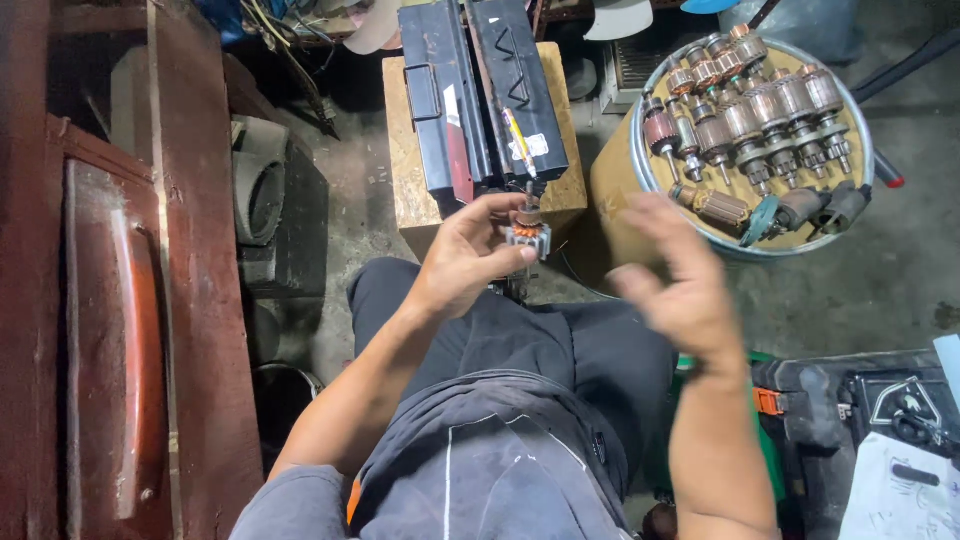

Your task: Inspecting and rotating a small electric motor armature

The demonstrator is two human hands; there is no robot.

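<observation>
My left hand [468, 252] grips a small motor armature [528, 232] upright, its shaft pointing up and its slotted metal core with an orange collar showing between my fingertips. It hangs above my knees, just in front of a wooden block [410, 190]. My right hand [675, 272] is blurred, fingers spread, holding nothing, and sits between the armature and a round metal tray [655, 185]. The tray carries several copper-wound armatures [745, 120] lying side by side.
Two black metal cases [480, 90] lie on the wooden block. A dark red wooden cabinet [120, 300] fills the left side. A black tool case [860, 410] and a white paper [900, 490] lie at lower right. The floor is grey concrete.
</observation>
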